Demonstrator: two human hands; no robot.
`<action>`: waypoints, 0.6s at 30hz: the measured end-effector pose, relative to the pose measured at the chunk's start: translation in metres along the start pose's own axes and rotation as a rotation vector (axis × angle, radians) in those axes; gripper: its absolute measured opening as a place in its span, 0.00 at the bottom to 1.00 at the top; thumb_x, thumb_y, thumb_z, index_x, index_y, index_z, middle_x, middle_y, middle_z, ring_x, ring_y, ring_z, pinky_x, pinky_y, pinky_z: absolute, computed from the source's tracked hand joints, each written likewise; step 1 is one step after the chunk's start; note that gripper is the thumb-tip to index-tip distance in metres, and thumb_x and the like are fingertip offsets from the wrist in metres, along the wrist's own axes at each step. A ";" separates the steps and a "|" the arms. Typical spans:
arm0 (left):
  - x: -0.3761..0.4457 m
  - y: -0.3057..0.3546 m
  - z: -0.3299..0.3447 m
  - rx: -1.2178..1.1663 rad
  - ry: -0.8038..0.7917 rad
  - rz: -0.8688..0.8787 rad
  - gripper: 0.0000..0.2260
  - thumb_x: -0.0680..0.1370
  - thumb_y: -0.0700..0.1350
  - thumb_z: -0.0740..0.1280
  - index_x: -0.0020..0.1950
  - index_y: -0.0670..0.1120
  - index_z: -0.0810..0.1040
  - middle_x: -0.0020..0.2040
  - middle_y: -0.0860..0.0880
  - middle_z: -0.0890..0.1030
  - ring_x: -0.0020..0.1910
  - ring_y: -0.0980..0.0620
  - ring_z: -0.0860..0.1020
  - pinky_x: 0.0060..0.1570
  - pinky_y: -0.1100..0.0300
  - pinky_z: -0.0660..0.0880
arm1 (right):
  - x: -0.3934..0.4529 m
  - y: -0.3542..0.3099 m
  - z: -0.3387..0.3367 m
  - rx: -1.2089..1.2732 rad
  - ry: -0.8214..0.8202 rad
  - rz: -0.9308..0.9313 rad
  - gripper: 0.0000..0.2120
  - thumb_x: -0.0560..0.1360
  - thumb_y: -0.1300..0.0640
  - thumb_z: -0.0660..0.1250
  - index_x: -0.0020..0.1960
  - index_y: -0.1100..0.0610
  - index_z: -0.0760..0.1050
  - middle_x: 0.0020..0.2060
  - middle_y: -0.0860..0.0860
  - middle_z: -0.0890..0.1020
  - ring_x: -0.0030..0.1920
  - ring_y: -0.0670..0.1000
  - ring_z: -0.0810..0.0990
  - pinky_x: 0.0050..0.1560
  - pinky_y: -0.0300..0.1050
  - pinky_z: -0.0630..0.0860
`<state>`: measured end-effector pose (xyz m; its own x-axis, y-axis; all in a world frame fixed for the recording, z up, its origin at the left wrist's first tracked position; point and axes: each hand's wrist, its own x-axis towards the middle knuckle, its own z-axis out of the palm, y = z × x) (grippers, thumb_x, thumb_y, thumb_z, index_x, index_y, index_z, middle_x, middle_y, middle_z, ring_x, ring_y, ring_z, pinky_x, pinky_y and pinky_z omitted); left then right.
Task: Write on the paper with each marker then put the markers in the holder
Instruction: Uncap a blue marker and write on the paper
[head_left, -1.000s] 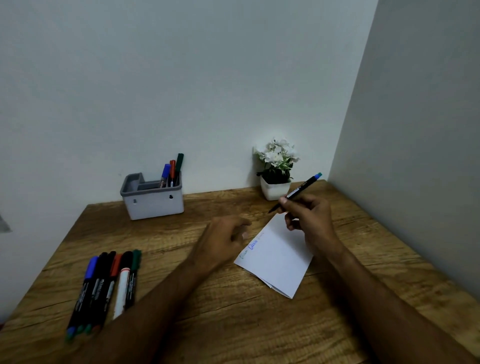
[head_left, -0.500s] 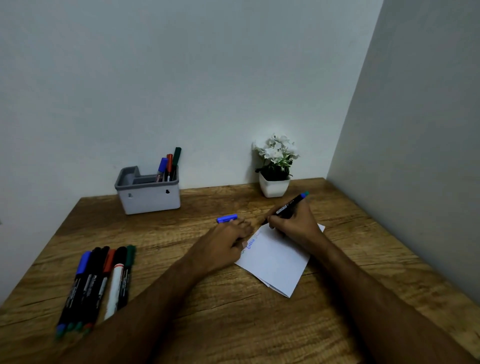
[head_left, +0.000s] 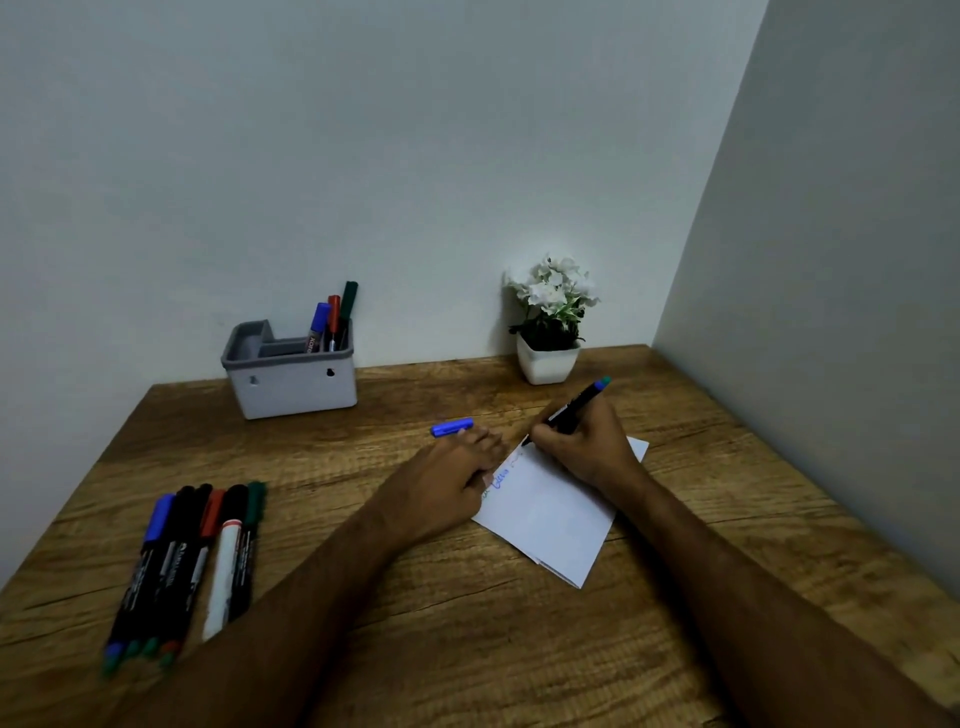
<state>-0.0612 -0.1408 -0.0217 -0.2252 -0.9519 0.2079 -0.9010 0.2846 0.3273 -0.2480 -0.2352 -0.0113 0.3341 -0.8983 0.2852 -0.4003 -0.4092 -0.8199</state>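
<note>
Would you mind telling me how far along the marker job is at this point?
Done: three markers already stand in the grey holder, and the paper carries some writing. In hand: the right hand grips a marker with its tip on the paper, while the left hand steadies the sheet, a blue cap at its fingertips. Left: six markers lying on the table.

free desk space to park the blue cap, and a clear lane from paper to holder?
Bare wood lies between the holder and the plant pot, along the back wall. Also bare: between the marker row and the left hand, a likely lane to the holder. Crowded: around the paper, with both hands, the right hand writing, and the blue cap.
</note>
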 end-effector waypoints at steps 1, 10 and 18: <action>0.000 0.000 0.000 0.001 0.002 0.002 0.22 0.82 0.43 0.59 0.77 0.49 0.63 0.78 0.53 0.61 0.77 0.56 0.55 0.73 0.62 0.54 | 0.000 0.000 0.000 -0.010 0.005 -0.004 0.04 0.73 0.65 0.72 0.40 0.64 0.84 0.34 0.57 0.85 0.33 0.45 0.81 0.34 0.41 0.76; 0.000 -0.001 0.001 -0.009 0.011 0.009 0.22 0.81 0.42 0.58 0.76 0.48 0.65 0.77 0.53 0.62 0.77 0.57 0.55 0.70 0.66 0.52 | 0.001 0.001 0.000 -0.014 0.023 -0.015 0.05 0.72 0.65 0.72 0.38 0.61 0.84 0.32 0.55 0.85 0.32 0.44 0.80 0.35 0.40 0.75; -0.001 0.000 0.000 -0.005 -0.001 0.013 0.21 0.82 0.43 0.58 0.76 0.48 0.65 0.77 0.53 0.62 0.77 0.57 0.55 0.73 0.62 0.53 | 0.002 0.003 0.000 -0.010 0.037 -0.015 0.05 0.72 0.65 0.72 0.37 0.61 0.83 0.32 0.55 0.85 0.33 0.45 0.81 0.35 0.41 0.75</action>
<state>-0.0608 -0.1403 -0.0223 -0.2371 -0.9483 0.2112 -0.8962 0.2974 0.3292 -0.2483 -0.2382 -0.0131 0.3084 -0.8972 0.3163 -0.4037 -0.4245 -0.8105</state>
